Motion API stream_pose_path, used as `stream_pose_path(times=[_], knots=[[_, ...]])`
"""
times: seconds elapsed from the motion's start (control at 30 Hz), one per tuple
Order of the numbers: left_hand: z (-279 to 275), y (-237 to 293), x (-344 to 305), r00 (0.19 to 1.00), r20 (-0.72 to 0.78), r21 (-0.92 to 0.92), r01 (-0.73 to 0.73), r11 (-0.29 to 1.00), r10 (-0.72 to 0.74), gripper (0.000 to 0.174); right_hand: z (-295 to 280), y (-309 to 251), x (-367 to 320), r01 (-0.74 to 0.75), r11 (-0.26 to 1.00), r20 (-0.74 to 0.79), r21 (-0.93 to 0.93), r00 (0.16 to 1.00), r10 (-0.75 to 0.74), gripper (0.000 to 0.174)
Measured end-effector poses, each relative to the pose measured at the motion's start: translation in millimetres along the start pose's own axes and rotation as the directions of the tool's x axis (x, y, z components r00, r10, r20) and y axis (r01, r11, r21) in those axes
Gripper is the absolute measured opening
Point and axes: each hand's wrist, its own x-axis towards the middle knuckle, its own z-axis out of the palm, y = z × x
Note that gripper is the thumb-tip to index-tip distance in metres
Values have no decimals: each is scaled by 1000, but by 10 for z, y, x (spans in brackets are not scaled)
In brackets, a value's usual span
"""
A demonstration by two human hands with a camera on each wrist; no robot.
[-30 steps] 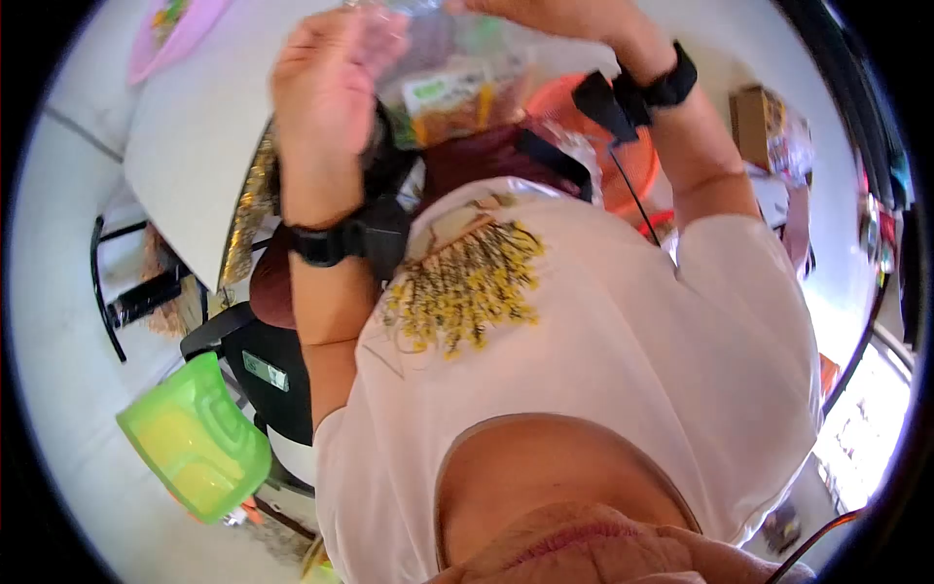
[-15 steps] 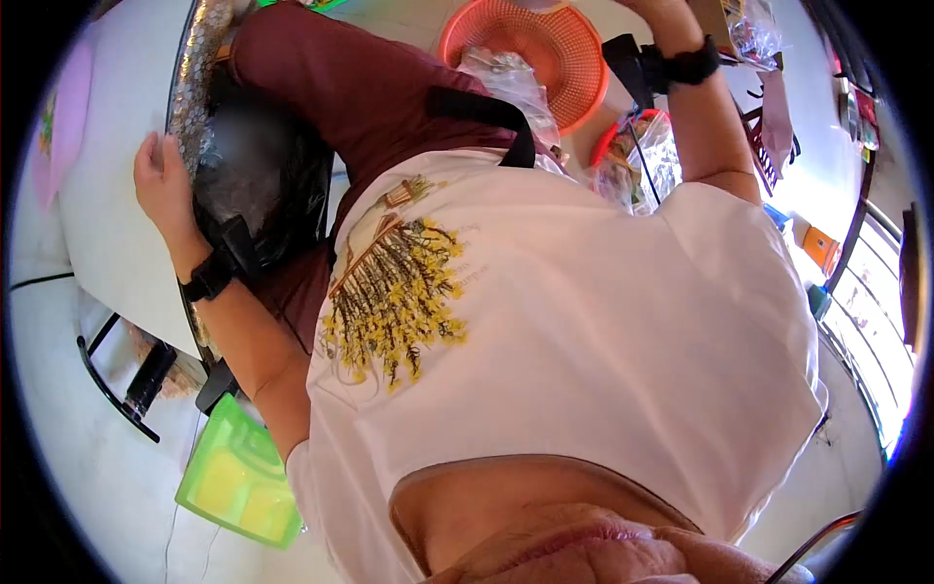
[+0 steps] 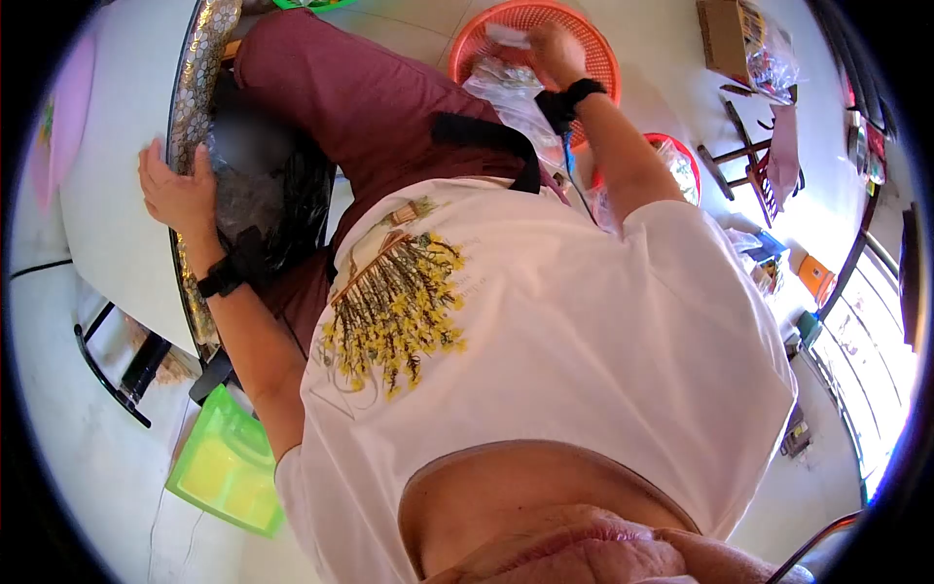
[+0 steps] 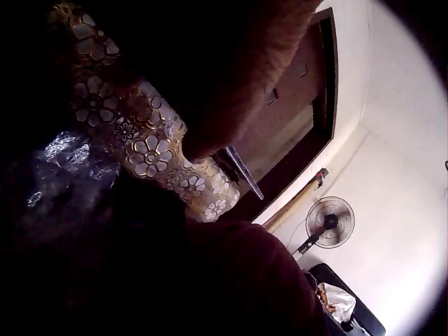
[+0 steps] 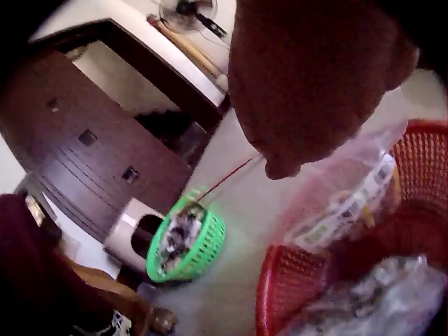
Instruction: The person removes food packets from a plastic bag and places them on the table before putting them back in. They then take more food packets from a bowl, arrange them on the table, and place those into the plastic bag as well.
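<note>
My right hand (image 3: pixel 556 56) is over the red plastic basket (image 3: pixel 608 73) and grips a clear plastic bag. In the right wrist view that bag (image 5: pixel 343 203), with a printed label, hangs below the hand (image 5: pixel 315 84) against the basket's rim. Another clear bag (image 3: pixel 511 92) with mixed contents lies inside the basket. At the table's edge, my left hand (image 3: pixel 182 190) has its fingers spread loosely and holds nothing. Close beside it is the gold floral table trim (image 3: pixel 192 117), seen near the hand in the left wrist view too. A black plastic bag (image 3: pixel 292 209) hangs to its right.
A smaller red basket (image 3: pixel 696 180) with bagged things stands on the floor beside the larger one. A green basket (image 5: pixel 210 245) is farther off. A cardboard box (image 3: pixel 722 44) and a green-yellow plastic stool (image 3: pixel 229 462) also stand around the person.
Both hands were together at a clear packet; they have parted. My left hand moved left to the table edge, and my right hand brought the bag over the red basket.
</note>
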Motion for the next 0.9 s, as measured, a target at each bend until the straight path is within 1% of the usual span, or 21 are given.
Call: stream_pose_path(times=[0.03,0.07,0.1,0.17,0.2,0.23,0.27,0.33,0.37,0.4,0.43,0.53,0.57,0.6,0.67,0.7,0.73,0.77,0.8,0.83,0.9], knots=[[-5,8,-8,1000,15,32,19,999,-19,64,153,-94,-38,-58,992,59,114,997,52,28],[0,-4,-14,1000,8,20,6,1000,-6,65,584,3,-3,77,993,33,-85,997,-75,29],[3,-23,-21,1000,1,8,-7,1000,7,66,363,-286,-189,-136,985,0,104,991,137,28],[-3,-54,-46,1000,14,12,-14,1000,14,66,1515,192,124,33,997,252,-72,968,-14,31],[-23,-54,-68,1000,24,34,-3,999,2,66,1453,89,11,135,989,-8,-65,991,-135,32],[-52,-70,-68,1000,18,64,14,998,-15,67,1353,-49,-50,243,966,-281,-82,925,-257,33],[-84,-72,-87,998,28,66,45,997,-47,68,1562,21,1,278,946,-367,-169,872,-322,32],[-161,50,-75,986,82,80,137,987,-143,70,1430,-136,15,178,979,-224,-97,955,-196,28],[-184,104,-58,983,96,56,154,986,-159,70,1244,-222,-45,122,992,-21,-25,992,-123,27],[-205,134,-44,980,102,60,163,985,-168,70,1034,-324,-109,41,999,184,18,982,-44,26],[-221,154,-27,978,112,62,170,983,-177,70,1077,-245,-64,71,997,313,19,947,-73,26],[-255,204,-12,969,135,60,200,978,-206,69,994,-219,-79,133,986,288,105,945,-158,28],[-253,223,-13,965,140,63,214,975,-221,69,939,-219,-74,152,986,301,67,939,-165,33],[-234,214,-31,975,109,34,193,981,-196,69,890,-207,-12,138,990,418,27,898,-136,42],[-263,193,-37,965,151,1,216,976,-214,69,756,-281,-17,330,943,153,-47,935,-319,67],[-279,181,-69,972,112,-55,212,976,-205,68,1078,-8,259,550,833,90,59,828,-553,65],[-314,188,-53,962,148,-52,238,970,-228,66,714,-144,179,254,926,186,280,932,-312,60],[-350,140,-45,965,138,-138,244,960,-225,65,709,-99,329,280,906,207,319,912,-354,54],[-299,71,-49,958,103,-238,285,929,-268,64,61,-499,167,164,954,215,251,952,-220,43],[-298,13,-47,948,78,-342,315,885,-308,63,0,-539,293,67,962,196,263,973,-121,32],[-307,-143,-51,913,84,-314,405,859,-400,62,-240,-554,515,331,913,-6,240,940,-340,25]])
